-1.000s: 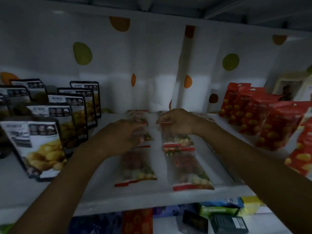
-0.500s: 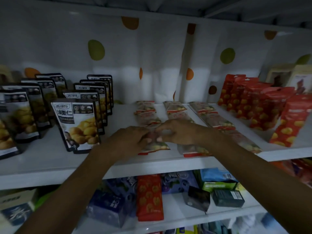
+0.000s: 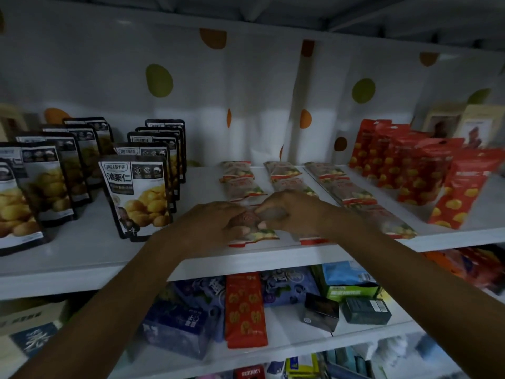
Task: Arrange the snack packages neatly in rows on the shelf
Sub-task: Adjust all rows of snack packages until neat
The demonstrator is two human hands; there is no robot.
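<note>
Right now both hands meet on the front packet (image 3: 262, 232) of the left row (image 3: 237, 184) of flat snack packets, near the front lip of the shelf (image 3: 82, 266). The left hand (image 3: 213, 222) curls its fingers and thumb round the packet's left side. The right hand (image 3: 292, 212) pinches its upper right part. Behind it, more packets of that row lie flat, running back toward the spotted backdrop. The middle row (image 3: 285, 170) and right row (image 3: 352, 192) lie alongside, close but apart.

To do this step well, I judge the packet should be lifted and laid flat, not dragged. The film looks thin and slippery, so sliding it would likely nudge the packet behind it or skew the neighbour whose red edge shows beneath the right wrist. Square its long sides with the packets behind, and bring its red bottom edge level with that neighbour's. Let go one hand at a time, pressing lightly with flat fingers so it settles. Keep the forearms clear of the standing black pouches (image 3: 135, 195) on the left and the red pouches (image 3: 404, 165) on the right, which could topple.
</note>
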